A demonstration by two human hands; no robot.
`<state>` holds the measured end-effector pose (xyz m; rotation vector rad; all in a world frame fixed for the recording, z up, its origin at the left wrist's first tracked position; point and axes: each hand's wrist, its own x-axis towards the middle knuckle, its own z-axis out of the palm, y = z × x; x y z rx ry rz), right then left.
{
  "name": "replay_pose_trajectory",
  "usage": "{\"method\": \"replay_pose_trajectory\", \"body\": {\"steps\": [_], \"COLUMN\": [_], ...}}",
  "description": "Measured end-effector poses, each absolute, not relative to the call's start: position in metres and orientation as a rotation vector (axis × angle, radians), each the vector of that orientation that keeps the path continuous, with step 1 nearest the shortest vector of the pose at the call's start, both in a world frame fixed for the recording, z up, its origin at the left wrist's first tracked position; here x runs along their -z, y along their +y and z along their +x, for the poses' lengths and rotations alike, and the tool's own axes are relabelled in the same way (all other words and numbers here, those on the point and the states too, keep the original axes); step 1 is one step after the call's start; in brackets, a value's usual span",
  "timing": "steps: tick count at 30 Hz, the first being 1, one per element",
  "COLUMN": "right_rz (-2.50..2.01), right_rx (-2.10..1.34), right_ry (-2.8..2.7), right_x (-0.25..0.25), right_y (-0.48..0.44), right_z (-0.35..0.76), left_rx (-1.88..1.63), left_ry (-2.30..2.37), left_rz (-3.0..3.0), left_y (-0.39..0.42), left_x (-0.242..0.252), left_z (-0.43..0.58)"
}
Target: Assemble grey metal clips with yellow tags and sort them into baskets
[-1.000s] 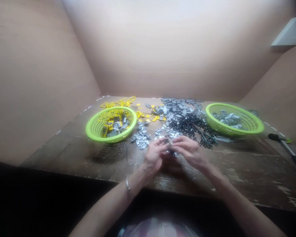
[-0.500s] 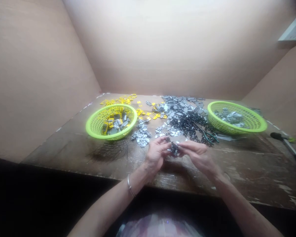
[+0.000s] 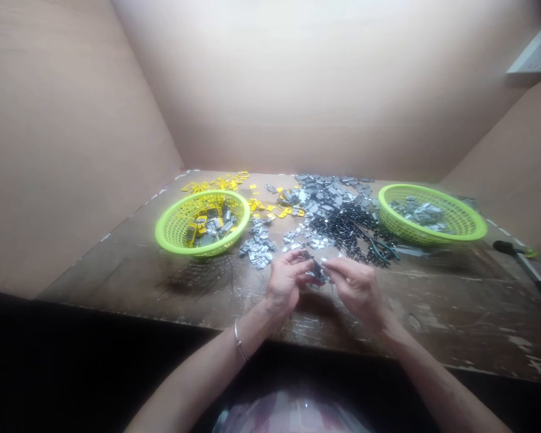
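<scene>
My left hand is closed around a small dark and silver piece, holding it above the front part of the table; its exact kind is too blurred to tell. At the right side of that piece, the thumb and fingers of my right hand are pinched together. Whatever lies between those fingertips is too small to make out. Just beyond the hands are a heap of small black round parts and some flat silver pieces.
A green basket at left holds yellow and grey pieces; another green basket at right holds silver ones. Green-handled pliers rest by the black heap. Yellow pieces and grey plates lie at the back. A black-handled tool sits far right.
My right hand has shifted slightly left and its fingers have curled more at the piece. My left hand stays nearly in place, with the held piece turned a little.
</scene>
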<state>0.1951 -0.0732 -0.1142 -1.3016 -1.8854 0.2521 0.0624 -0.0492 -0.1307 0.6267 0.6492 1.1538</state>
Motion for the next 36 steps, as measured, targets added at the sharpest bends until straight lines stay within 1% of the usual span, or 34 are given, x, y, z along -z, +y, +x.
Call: {"method": "replay_pose_trajectory", "body": {"steps": [6, 19, 22, 28, 36], "right_rz": [-1.268, -1.385, -1.345, -1.087, -1.0], "right_rx": [-0.24, -0.152, -0.21, -0.402, -0.458], "right_ry": [-1.964, -2.019, -2.089, -2.207, -2.19], "right_x": [0.115, 0.117, 0.116, 0.109, 0.115], "right_y": [-0.073, -0.074, -0.072, -0.066, -0.063], "right_z": [0.194, 0.186, 0.189, 0.198, 0.203], "left_rx": [-1.167, -1.209, -1.187, -1.155, -1.096], "left_ry": [0.682, 0.688, 0.706, 0.705, 0.713], "left_rz": [0.611, 0.611, 0.608, 0.593, 0.618], "left_y": [-0.05, -0.051, -0.05, -0.048, -0.047], "left_x": [0.129, 0.132, 0.131, 0.133, 0.13], "left_z": [0.063, 0.065, 0.063, 0.06, 0.059]}}
